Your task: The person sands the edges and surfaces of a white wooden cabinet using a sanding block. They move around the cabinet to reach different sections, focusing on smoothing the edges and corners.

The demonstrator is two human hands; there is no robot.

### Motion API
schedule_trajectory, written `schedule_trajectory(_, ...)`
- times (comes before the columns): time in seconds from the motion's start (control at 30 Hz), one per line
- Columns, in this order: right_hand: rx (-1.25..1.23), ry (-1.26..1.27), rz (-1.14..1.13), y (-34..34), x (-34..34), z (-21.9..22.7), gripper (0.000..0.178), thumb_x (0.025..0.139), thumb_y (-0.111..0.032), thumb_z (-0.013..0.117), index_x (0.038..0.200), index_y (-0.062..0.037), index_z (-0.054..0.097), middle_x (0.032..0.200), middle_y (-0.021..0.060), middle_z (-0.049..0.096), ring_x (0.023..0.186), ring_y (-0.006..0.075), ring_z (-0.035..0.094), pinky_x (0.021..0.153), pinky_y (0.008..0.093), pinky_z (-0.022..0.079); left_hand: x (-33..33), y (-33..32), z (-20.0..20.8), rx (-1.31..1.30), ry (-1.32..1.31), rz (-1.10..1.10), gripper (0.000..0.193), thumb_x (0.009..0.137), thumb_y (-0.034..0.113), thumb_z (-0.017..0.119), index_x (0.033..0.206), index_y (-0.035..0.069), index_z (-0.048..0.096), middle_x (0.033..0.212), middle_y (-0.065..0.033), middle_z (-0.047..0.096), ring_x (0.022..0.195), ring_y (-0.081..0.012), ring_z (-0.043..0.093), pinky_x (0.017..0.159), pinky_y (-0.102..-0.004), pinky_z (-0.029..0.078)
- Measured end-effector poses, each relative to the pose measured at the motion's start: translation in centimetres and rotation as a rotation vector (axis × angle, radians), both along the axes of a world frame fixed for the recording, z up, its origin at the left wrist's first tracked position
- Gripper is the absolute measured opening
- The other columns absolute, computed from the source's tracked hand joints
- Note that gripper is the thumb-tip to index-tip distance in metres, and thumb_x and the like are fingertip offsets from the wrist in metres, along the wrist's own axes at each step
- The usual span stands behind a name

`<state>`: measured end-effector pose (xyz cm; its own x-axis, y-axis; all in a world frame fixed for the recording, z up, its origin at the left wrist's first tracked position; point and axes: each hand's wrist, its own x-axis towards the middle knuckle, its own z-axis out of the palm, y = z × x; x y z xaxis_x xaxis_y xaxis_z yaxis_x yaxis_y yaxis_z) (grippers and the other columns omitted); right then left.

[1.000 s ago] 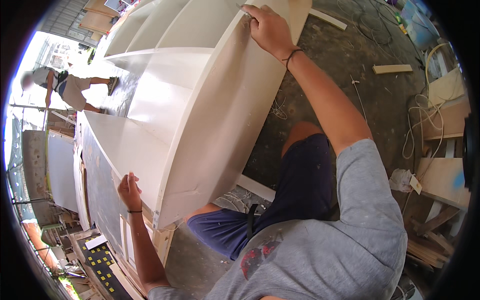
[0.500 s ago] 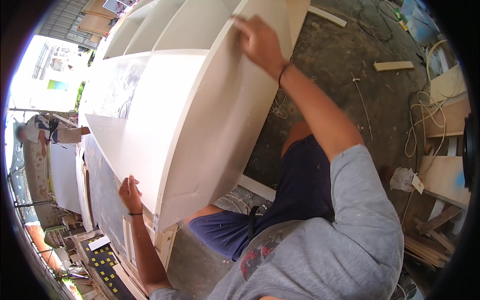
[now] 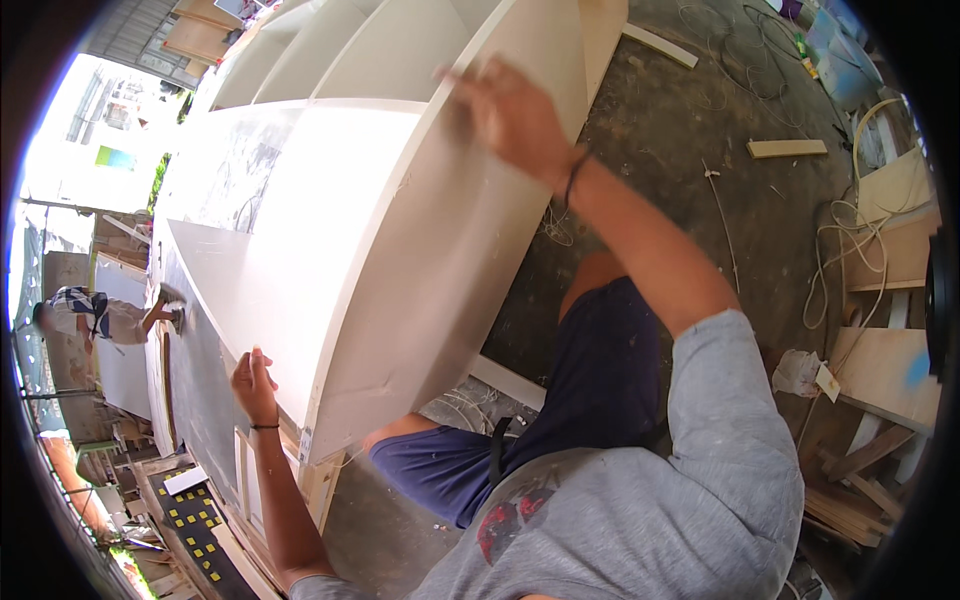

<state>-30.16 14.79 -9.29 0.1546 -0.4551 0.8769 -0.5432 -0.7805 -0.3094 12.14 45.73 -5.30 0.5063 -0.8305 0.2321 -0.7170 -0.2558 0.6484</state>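
A large white cabinet-like piece [image 3: 420, 290] with a broad side panel and a pale front edge stands in front of me, its far part divided into open compartments. My right hand [image 3: 515, 118] is at the upper part of that edge, its fingers bent and smeared by motion. Whether anything is under those fingers does not show. Lower down, on the left, my left hand [image 3: 256, 388] is raised beside the lower corner of the white piece. Its fingers are pinched together, and what they hold, if anything, is too small to make out.
Another person [image 3: 95, 315] is on the far left beside leaning boards. A black board with yellow squares [image 3: 195, 520] lies at lower left. On the floor to the right are a wood strip [image 3: 787, 148] and loose cables [image 3: 850, 235]. A crumpled bag [image 3: 797, 372] sits by plywood pieces.
My right hand has shifted slightly down along the panel's edge, toward me. My left hand stays near the lower corner, almost unmoved. The person in the background has changed stance.
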Motion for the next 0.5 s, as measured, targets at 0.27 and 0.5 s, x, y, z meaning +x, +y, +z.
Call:
schedule_trajectory(0.27,0.252,0.164,-0.114,-4.3,-2.8,2.9,0.044,0.086,-0.007,0.050,0.125,-0.0216,0.065,0.099,0.0122,0.064,0.079,0.0336,0.064,0.066,0.0445,0.054,-1.6,-0.2,0.5,-0.017,-0.060,-0.001,0.041,0.100,0.030,0.055,0.069,0.004,0.057,0.051,0.0037,0.044,0.039,-0.0034,0.038,0.038,-0.0223,0.030)
schedule_trajectory(0.5,0.107,0.402,0.187,7.5,3.1,2.3,0.044,0.086,-0.010,0.053,0.126,-0.0243,0.064,0.101,0.0104,0.064,0.087,0.0255,0.066,0.063,0.0394,0.055,-1.2,-0.1,0.3,0.003,-0.034,0.024,0.043,0.100,0.032,0.056,0.068,0.004,0.058,0.054,0.0016,0.050,0.040,-0.0041,0.041,0.039,-0.0225,0.031)
